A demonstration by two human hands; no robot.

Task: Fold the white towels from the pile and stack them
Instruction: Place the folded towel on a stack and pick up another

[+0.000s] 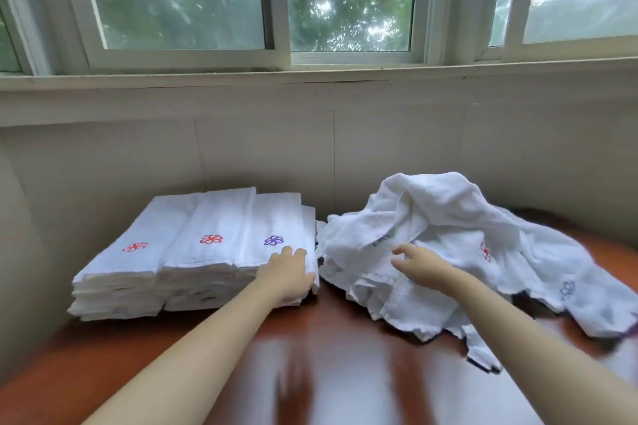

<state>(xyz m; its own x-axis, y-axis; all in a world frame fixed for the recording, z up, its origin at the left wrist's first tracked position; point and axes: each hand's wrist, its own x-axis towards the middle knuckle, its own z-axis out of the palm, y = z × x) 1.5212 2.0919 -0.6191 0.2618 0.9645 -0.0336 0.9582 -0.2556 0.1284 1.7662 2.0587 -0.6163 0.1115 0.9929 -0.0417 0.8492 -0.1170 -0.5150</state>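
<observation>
Folded white towels [193, 252] with red and purple flower marks lie in three side-by-side stacks at the left of the brown table. My left hand [286, 274] rests flat on the near right corner of the rightmost stack, fingers straight. A loose pile of crumpled white towels [448, 238] covers the right side of the table. Just above the pile's near left part hovers my right hand [417, 264], its fingers spread and lightly bent, holding nothing.
The glossy brown table [310, 373] runs from the near edge up to a pale wall [310, 148]. Windows [345, 0] sit above the wall's sill. A bare strip of tabletop separates the stacks from the pile.
</observation>
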